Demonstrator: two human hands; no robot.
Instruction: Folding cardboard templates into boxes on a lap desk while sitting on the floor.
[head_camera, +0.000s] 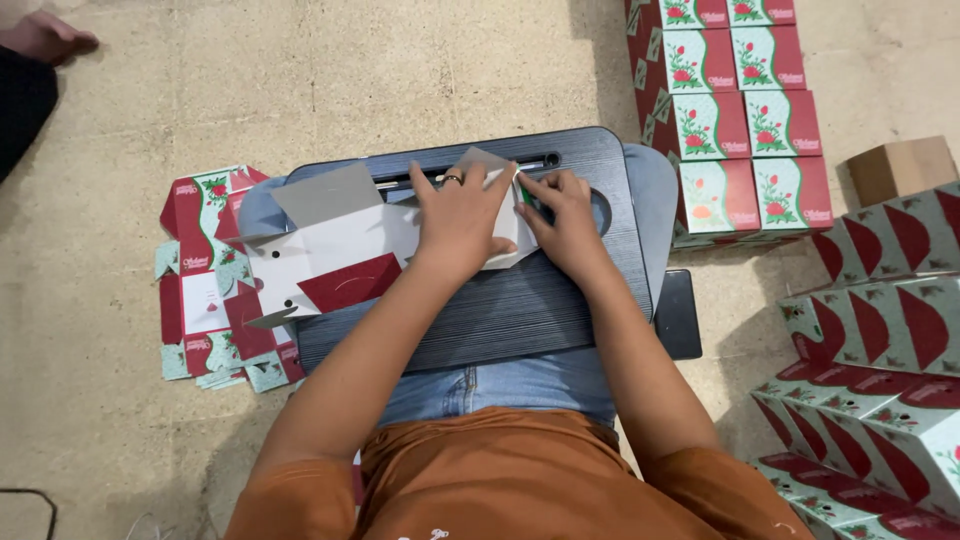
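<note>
Orange-shirted torso and jeans sit nearest, under a dark lap counter (560, 300). On it lies a flat carton blank (350, 250), grey side up. Left hand (458, 215) presses it with fingers spread; right hand (562, 215) pinches its folded right edge. Finished boxes (740, 110) are stacked on the floor.

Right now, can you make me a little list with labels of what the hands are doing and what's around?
left hand: pressed flat on the unfolded box sheet
right hand: pinching a flap at the sheet's right end
work surface: dark lap desk across the knees
floor, left: pile of flat box sheets
floor, right: stack of folded boxes, more finished boxes, one brown box
</note>
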